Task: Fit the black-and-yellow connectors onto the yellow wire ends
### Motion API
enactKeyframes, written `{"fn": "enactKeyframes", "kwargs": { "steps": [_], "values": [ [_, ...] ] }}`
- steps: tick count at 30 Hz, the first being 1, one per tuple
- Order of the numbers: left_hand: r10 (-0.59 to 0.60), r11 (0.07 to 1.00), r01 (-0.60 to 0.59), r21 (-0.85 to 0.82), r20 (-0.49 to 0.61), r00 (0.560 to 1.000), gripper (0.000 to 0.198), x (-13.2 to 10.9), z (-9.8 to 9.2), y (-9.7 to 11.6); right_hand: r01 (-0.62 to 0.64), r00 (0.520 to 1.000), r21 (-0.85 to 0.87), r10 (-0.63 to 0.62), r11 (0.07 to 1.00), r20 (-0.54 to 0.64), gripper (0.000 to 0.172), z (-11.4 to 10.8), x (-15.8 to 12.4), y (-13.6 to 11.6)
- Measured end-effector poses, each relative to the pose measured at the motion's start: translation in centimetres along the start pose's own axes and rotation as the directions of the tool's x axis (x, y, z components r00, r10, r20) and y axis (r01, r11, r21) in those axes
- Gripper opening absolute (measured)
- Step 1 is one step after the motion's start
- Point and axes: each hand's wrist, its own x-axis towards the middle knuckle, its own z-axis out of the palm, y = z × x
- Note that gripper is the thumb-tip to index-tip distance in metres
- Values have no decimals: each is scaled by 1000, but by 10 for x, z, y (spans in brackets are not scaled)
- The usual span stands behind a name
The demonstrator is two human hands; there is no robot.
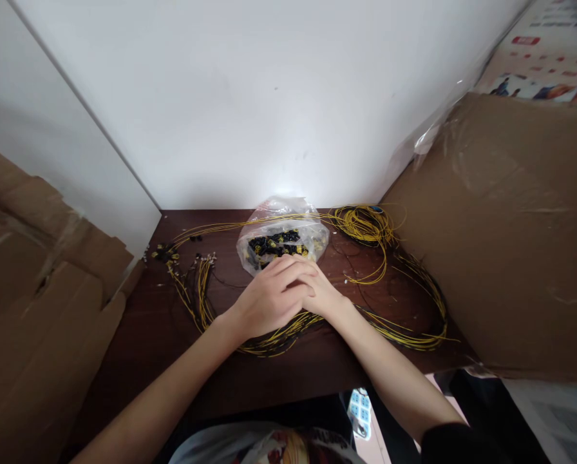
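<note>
Two hands (269,303) fold together, their grip seemingly closed on each other alone; lifting clear avoids snagging wires (275,343)

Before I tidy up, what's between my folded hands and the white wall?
The head view shows a clear plastic bag holding black and yellow parts, plus thin yellow wires.

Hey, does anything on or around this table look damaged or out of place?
The cardboard on the left looks damaged: its upper edge is ragged and torn. Yellow wires also sprawl somewhat untidily.
</note>
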Motion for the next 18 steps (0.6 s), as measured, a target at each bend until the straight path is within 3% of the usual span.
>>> {"fn": "enactKeyframes", "kwargs": {
  "steps": [3,12,15,18],
  "values": [
    [-48,999,50,13,-83,995,18,-7,0,-6,1,1000,-47,-2,999,-20,21,-3,3,-1],
    [-181,981,191,45,-172,968,32,-26,-2,-30,-25,1000,-3,25,1000,-14,17,-7,6,4],
    [-208,967,233,105,-206,956,29,-31,-6,-38,-106,990,94,114,990,-89,19,-9,6,3],
    [-246,940,282,191,-192,950,22,-36,-10,-45,-157,956,350,231,923,-180,16,-10,6,2]
  ]
}}
